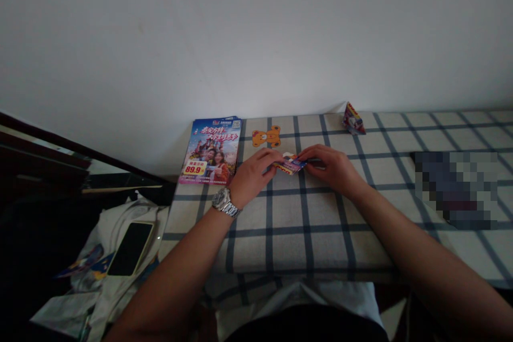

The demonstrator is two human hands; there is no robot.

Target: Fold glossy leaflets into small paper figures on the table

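Between my two hands, over the middle of the table, is a small piece of folded printed paper point(292, 164), purple, yellow and white. My left hand point(256, 171), with a metal watch on its wrist, pinches the paper's left end. At the other end, the fingers of my right hand point(331, 168) are closed on the right edge. A stack of printed flyers point(212, 152) lies left of my left hand, showing similar colours. Beyond my right hand, a folded paper piece point(353, 119) stands near the wall.
A checked cloth point(288, 246) covers the table, with a bear picture point(266, 137) past my hands. At the right lies a dark, pixelated item point(455, 189). A phone point(131, 248) rests on a pale bag point(96, 240) at the lower left. The white wall point(256, 37) borders the table's far edge.
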